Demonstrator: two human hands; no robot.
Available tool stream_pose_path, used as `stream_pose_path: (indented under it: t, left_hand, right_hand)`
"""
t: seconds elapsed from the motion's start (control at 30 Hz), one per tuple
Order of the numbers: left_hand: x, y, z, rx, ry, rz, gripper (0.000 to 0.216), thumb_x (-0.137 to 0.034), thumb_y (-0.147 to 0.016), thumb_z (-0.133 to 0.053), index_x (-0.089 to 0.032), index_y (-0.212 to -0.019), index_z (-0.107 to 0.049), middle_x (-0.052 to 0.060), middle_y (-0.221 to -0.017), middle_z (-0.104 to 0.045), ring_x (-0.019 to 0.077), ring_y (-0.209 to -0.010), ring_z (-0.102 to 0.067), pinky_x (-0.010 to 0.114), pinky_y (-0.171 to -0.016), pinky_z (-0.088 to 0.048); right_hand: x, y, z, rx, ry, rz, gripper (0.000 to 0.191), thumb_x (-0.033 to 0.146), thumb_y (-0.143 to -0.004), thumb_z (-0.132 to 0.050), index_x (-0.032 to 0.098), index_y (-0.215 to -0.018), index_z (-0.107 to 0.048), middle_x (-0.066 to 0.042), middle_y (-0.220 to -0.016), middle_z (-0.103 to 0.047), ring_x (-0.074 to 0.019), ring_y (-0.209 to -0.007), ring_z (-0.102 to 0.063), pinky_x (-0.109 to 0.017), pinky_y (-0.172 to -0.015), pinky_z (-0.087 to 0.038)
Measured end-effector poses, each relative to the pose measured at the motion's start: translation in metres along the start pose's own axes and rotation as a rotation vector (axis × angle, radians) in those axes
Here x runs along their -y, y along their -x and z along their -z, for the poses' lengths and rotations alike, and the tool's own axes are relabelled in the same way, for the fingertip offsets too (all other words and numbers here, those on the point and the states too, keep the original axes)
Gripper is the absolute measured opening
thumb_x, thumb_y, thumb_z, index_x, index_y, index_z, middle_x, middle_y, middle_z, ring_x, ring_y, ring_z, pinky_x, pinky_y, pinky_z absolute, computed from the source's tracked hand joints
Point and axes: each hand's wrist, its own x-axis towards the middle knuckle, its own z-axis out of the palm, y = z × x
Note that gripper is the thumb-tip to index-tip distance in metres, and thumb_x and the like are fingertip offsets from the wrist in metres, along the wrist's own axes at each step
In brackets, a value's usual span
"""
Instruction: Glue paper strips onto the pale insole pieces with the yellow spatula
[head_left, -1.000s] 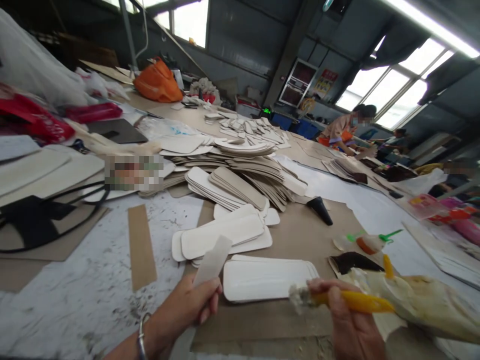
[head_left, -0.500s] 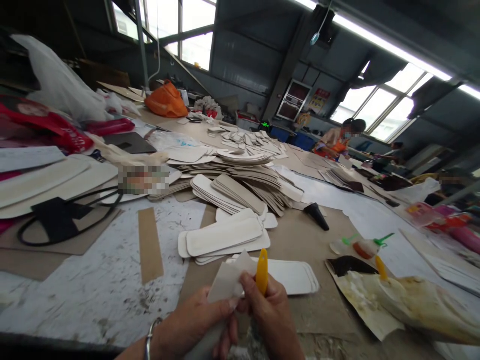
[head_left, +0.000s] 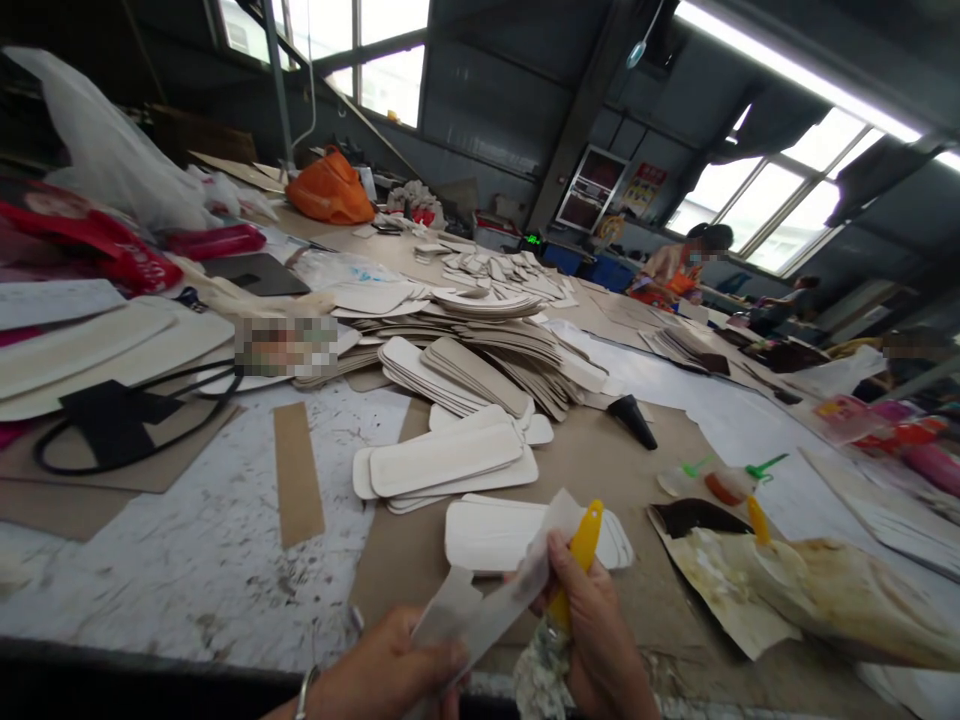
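My left hand (head_left: 397,655), with a metal bracelet on the wrist, is closed on a thin pale piece (head_left: 448,603) at the near table edge. A translucent whitish strip (head_left: 517,590) runs from there up to my right hand (head_left: 604,635), which pinches its upper part. The same right hand grips a yellow-handled brush (head_left: 586,540), its clumped, crusted bristle end (head_left: 541,675) pointing down. Just beyond my hands lies a small stack of white rounded panels (head_left: 487,535). Another stack of white panels (head_left: 446,460) sits behind it.
Large piles of grey-white panels (head_left: 480,330) fill the middle of the table. At right lie a glue-stained bag (head_left: 847,590), a squeeze bottle with a green tip (head_left: 731,487) and a black cone (head_left: 634,422). A brown strip (head_left: 298,475) and black cord (head_left: 217,400) lie left. A co-worker (head_left: 679,270) is farther back.
My right hand has moved right and away from my left, carrying the brush and the strip's end. The strip now spans the gap between them, with a separate pale piece showing at my left hand.
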Motion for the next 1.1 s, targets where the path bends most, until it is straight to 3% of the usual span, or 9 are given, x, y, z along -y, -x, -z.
stream_pose_path:
  t: [0.07,0.13,0.23,0.3,0.43,0.53,0.8,1.1]
  left_hand:
    - [-0.002,0.002,0.006,-0.029,-0.04,0.048,0.038,-0.054,-0.063,-0.059,-0.017,-0.062,-0.051,-0.002,-0.045,-0.053,0.009,-0.036,-0.044,0.019,-0.035,-0.028]
    - [-0.009,0.002,0.016,-0.136,-0.063,0.054,0.034,-0.05,-0.062,-0.058,-0.017,-0.067,-0.05,-0.004,-0.043,-0.05,0.0076,-0.034,-0.041,0.019,-0.035,-0.025]
    - [-0.024,-0.008,0.029,-0.358,-0.071,-0.009,0.035,-0.047,-0.064,-0.056,-0.016,-0.078,-0.05,-0.007,-0.047,-0.049,0.0058,-0.037,-0.04,0.017,-0.039,-0.026]
    - [-0.032,-0.02,0.034,-0.42,-0.08,-0.043,0.038,-0.048,-0.064,-0.056,-0.015,-0.083,-0.051,-0.006,-0.052,-0.05,0.0058,-0.041,-0.042,0.017,-0.04,-0.027]
    - [-0.042,-0.044,0.033,-0.442,-0.112,-0.052,0.039,-0.048,-0.062,-0.057,-0.016,-0.082,-0.049,-0.007,-0.048,-0.048,0.0064,-0.042,-0.039,0.017,-0.041,-0.027]
    - [-0.043,-0.054,0.033,-0.425,-0.135,-0.046,0.029,-0.043,-0.061,-0.056,-0.018,-0.073,-0.045,-0.009,-0.039,-0.043,0.0063,-0.039,-0.035,0.018,-0.041,-0.026]
    - [-0.043,-0.056,0.038,-0.386,-0.123,0.027,0.026,-0.041,-0.061,-0.055,-0.018,-0.072,-0.047,-0.008,-0.04,-0.046,0.0072,-0.04,-0.037,0.02,-0.042,-0.028]
    - [-0.058,-0.052,0.036,-0.359,-0.154,0.057,0.032,-0.047,-0.058,-0.056,-0.018,-0.066,-0.046,-0.006,-0.041,-0.046,0.008,-0.042,-0.038,0.021,-0.044,-0.028]
  right_hand:
    - [0.013,0.0,0.013,0.021,-0.007,0.002,0.045,0.048,-0.054,-0.078,0.019,-0.071,-0.048,0.009,-0.049,-0.04,-0.0055,-0.04,-0.036,-0.017,-0.037,-0.032]
    - [0.028,-0.005,0.028,0.067,0.117,-0.003,0.045,0.052,-0.058,-0.075,0.019,-0.071,-0.046,0.012,-0.046,-0.03,-0.0034,-0.038,-0.024,-0.016,-0.035,-0.025]
    - [0.039,-0.02,0.042,0.203,0.6,-0.036,0.041,0.055,-0.07,-0.063,0.019,-0.066,-0.044,0.01,-0.047,-0.029,-0.0051,-0.04,-0.024,-0.019,-0.038,-0.023]
    - [0.037,-0.033,0.04,0.33,0.907,0.007,0.037,0.048,-0.074,-0.058,0.019,-0.061,-0.042,0.008,-0.05,-0.032,-0.0068,-0.046,-0.029,-0.02,-0.043,-0.025]
    - [0.025,-0.057,0.011,0.582,1.17,0.016,0.028,0.037,-0.077,-0.052,0.018,-0.059,-0.041,0.006,-0.056,-0.036,-0.0084,-0.053,-0.03,-0.021,-0.048,-0.024]
    - [0.023,-0.067,-0.013,0.676,1.306,0.001,0.026,0.033,-0.076,-0.055,0.018,-0.059,-0.042,0.006,-0.055,-0.037,-0.0081,-0.052,-0.032,-0.022,-0.048,-0.022]
    - [0.023,-0.082,-0.035,0.734,1.743,0.128,0.022,0.038,-0.076,-0.062,0.018,-0.068,-0.062,0.001,-0.061,-0.058,-0.0104,-0.052,-0.043,-0.023,-0.049,-0.023]
    - [0.024,-0.08,-0.043,0.789,1.959,0.27,0.026,0.043,-0.081,-0.057,0.02,-0.081,-0.068,-0.007,-0.074,-0.07,-0.0209,-0.069,-0.064,-0.025,-0.054,-0.034]
